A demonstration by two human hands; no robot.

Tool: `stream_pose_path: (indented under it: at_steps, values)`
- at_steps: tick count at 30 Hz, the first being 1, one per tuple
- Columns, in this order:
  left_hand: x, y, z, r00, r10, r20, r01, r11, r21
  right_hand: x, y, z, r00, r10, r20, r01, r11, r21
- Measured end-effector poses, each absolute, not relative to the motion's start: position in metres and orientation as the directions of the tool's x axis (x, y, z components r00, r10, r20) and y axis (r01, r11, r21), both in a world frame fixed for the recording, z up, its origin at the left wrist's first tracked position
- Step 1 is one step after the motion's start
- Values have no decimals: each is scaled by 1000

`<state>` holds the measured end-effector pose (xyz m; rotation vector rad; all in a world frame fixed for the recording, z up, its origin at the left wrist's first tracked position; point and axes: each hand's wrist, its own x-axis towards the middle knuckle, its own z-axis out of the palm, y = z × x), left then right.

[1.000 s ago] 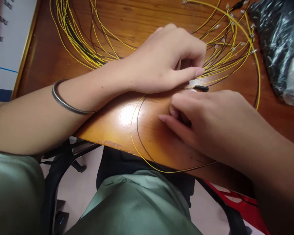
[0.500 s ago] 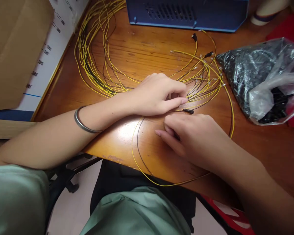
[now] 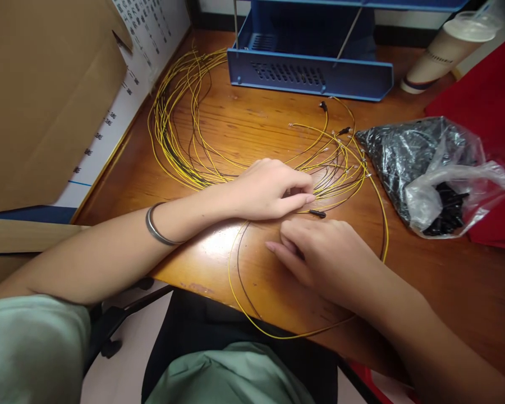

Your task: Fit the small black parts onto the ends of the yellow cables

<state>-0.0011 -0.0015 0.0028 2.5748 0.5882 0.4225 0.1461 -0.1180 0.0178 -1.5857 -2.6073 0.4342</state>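
Observation:
My left hand [image 3: 273,191], with a grey bangle on its forearm, lies over a bundle of thin yellow and black wires [image 3: 174,160]. Its fingers curl down around the wires, and the thumb points right. Just past that thumb lies a small black connector [image 3: 317,214] on a wire end. Below the connector, my right hand [image 3: 320,247] rests on the table, loosely closed, the thumb extended to the left. Whatever its curled fingers may hold is hidden. One wire loop [image 3: 273,336] hangs over the table's front edge. Wire ends with small clear tips fan out [image 3: 345,154] beyond my hands.
A clear plastic bag [image 3: 437,174] of black parts sits at the right, on a red item [image 3: 496,185]. Behind stand a blue desk tray [image 3: 311,78] and a paper cup [image 3: 446,53]. A cardboard box [image 3: 46,101] is at the left of the wooden table [image 3: 244,120].
The view has tilted up, so more of the blue tray and the cup shows. Both hands keep nearly the same pose and place among the wires.

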Motion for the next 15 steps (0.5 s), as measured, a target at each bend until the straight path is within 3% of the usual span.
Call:
stream_pose_path:
  at_steps: [15]
  values:
    - [-1, -2, 3, 856, 480, 191, 328, -791, 516, 145, -117, 19, -455, 879, -143, 875, 412, -253]
